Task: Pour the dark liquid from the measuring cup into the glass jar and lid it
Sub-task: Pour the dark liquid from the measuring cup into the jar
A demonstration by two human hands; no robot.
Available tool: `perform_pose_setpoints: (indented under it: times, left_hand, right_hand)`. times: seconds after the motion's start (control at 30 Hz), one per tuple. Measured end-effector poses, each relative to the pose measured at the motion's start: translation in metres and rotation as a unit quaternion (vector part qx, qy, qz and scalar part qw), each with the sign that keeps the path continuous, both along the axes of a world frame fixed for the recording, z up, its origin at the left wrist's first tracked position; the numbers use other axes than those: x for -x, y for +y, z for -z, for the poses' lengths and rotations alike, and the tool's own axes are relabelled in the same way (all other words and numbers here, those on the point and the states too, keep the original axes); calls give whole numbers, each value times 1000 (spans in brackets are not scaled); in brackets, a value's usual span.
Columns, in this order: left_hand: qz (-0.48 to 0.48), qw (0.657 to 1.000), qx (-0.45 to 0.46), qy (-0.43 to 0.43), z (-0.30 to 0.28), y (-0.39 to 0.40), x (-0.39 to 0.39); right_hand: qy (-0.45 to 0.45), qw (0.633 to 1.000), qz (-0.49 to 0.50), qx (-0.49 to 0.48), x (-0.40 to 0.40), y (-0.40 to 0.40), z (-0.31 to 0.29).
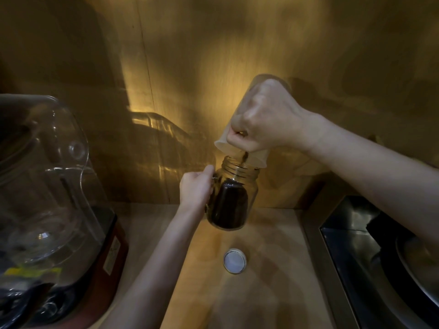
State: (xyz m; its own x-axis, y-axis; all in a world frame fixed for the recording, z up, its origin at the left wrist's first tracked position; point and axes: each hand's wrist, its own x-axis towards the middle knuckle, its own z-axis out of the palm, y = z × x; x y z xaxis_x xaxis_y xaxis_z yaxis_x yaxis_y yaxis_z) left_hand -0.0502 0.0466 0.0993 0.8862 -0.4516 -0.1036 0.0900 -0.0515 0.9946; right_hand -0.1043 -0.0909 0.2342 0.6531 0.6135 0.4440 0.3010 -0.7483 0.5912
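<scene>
My right hand (263, 122) grips the clear measuring cup (255, 155) tipped steeply upside down over the glass jar (237, 186). A thin dark stream falls from the cup's rim into the jar's open mouth. Dark liquid fills the jar's lower two thirds. My left hand (196, 186) holds the jar by its left side, lifted off the wooden counter and tilted slightly. The jar's round lid (234, 260) lies flat on the counter below the jar, untouched.
A blender with a clear pitcher (40, 176) and red-brown base (114, 248) stands at the left. A steel sink (370, 245) with a pan in it lies at the right. A wooden wall backs the counter (261, 293).
</scene>
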Motion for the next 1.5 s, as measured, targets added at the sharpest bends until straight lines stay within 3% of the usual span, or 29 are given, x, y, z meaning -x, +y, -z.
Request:
perform_pose_setpoints:
  times: [0.23,0.57,0.7,0.83,0.9,0.97,1.17,1.27,1.4,1.5]
  left_hand:
    - [-11,1000,-9,8,2,-2,-1]
    - [-15,1000,-6,13,8,-2,-1]
    - [-17,1000,-2,22,13,1,2]
    - [-24,999,-6,40,23,7,4]
    - [-25,998,1,59,31,11,5]
    - [-34,997,1,73,42,16,4]
    - [-53,992,16,116,84,31,7]
    - [-85,986,10,145,113,39,11]
    - [-104,983,-56,139,142,44,25]
    - [-114,976,-103,156,159,43,30]
  right_hand:
    - [-3,999,-23,33,-2,0,6]
    - [12,1000,-19,8,2,3,10]
    - [9,998,1,-59,6,-4,15]
    - [7,972,40,-231,12,-17,30]
    - [11,937,70,-341,19,-26,43]
    - [17,878,110,-466,25,-34,62]
    - [35,627,189,-755,38,-59,158]
    - [25,514,221,-828,49,-54,204]
    - [5,393,263,-881,59,-44,249]
    - [4,345,282,-895,60,-37,271]
